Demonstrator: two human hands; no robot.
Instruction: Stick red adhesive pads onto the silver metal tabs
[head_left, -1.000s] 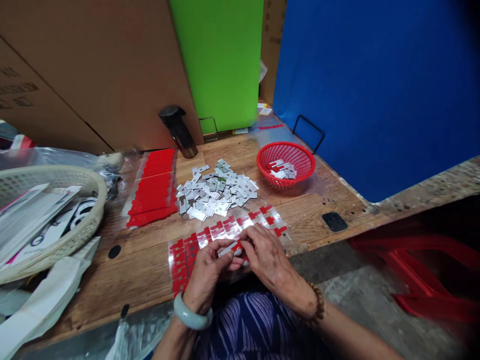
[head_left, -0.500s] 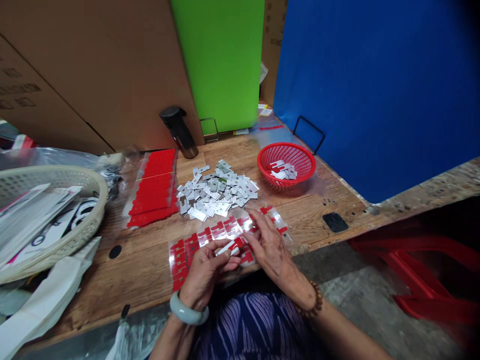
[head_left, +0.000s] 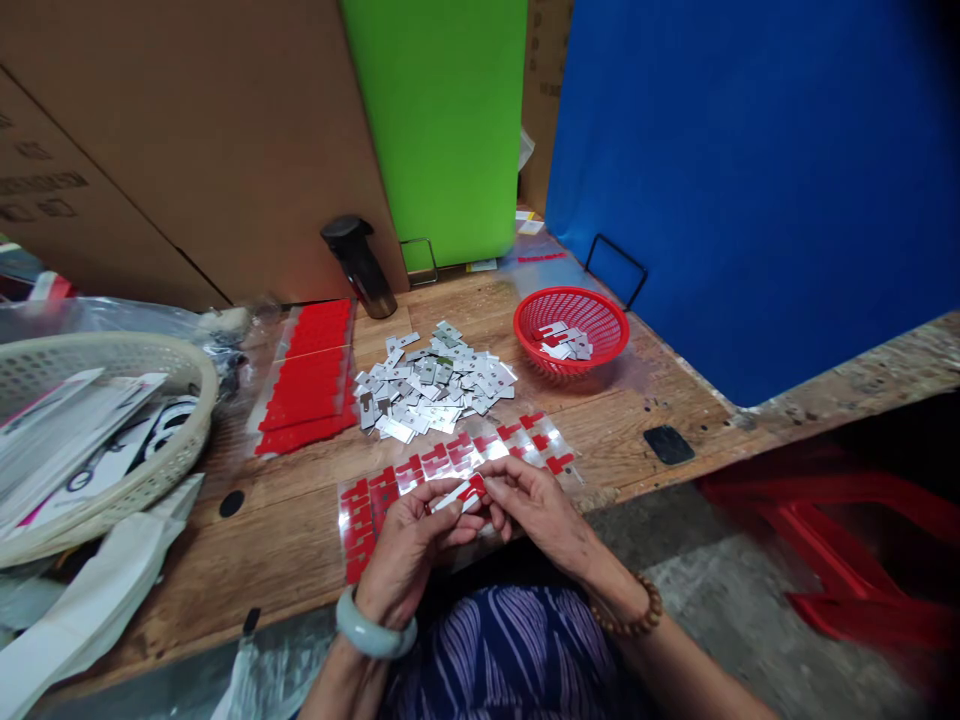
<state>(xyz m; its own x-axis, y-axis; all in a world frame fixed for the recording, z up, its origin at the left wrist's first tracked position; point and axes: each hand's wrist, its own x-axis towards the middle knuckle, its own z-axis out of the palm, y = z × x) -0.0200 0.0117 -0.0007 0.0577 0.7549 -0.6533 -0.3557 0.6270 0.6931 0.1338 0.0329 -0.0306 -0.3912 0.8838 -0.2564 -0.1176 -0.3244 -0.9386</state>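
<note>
A: What is seen farthest to the left of the hands?

B: A cream basket, in which flat cards are held. Below it, a white strip is laid at the edge of the worktop.

A: And nearer the hands?

B: Beyond them and to the left, red sheets are stacked, with a dark bottle stood behind. Around and beyond the fingers, a clear sheet with red shapes is spread flat.

A: How is the left hand occupied?

B: A small white piece with a red end is pinched between its thumb and fingers, just above the clear sheet. Straight beyond the hands, small metal plates are heaped loosely.

A: And the right hand?

B: Its fingers are curled narrow beside the red end — whether that end is gripped cannot be told.

A: What is placed farther right?

B: Beyond the right hand, a red basket, by which a few white and red pieces are held; then a black patch and, lower down, a red stool.
</note>
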